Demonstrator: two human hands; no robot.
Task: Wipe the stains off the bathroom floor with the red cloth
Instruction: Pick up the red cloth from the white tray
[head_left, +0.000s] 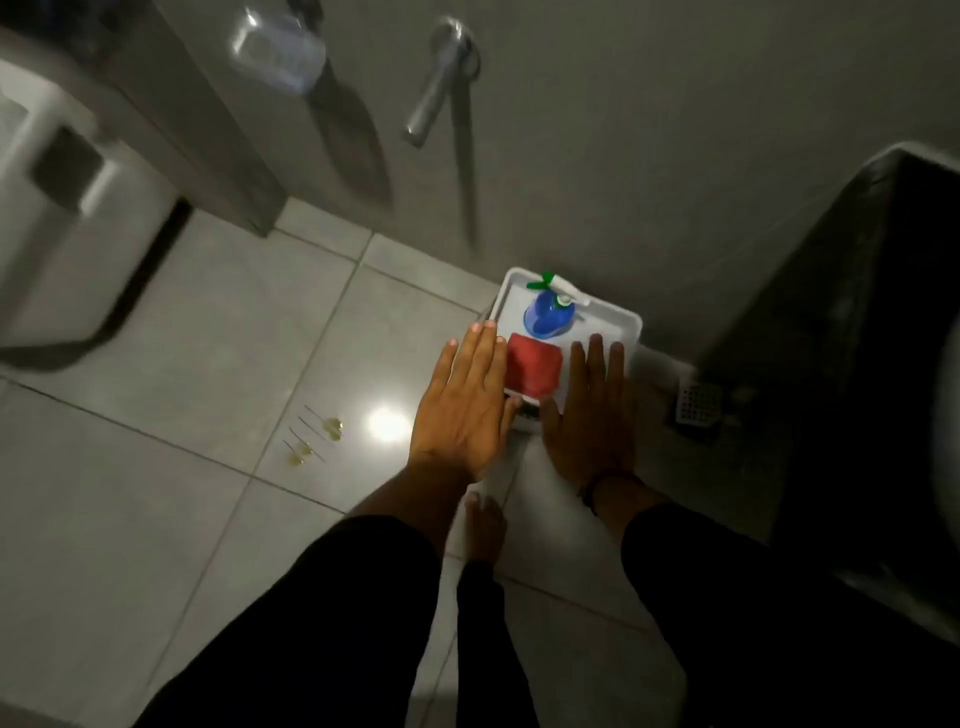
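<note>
Black sleeves reach down to two flat hands, fingers straight and pressed together, holding nothing. Between them the folded red cloth (535, 371) lies in a white tray (631, 325); the left hand (462, 405) sits just beside its left edge, the right hand (592, 410) just beside its right. Behind the cloth stands a blue spray bottle (548, 314). Yellowish stains (317, 441), perhaps liquid, dot the floor tiles (156, 519) to the left, well apart from the tray. A drain grate (698, 402) sits to the right.
</note>
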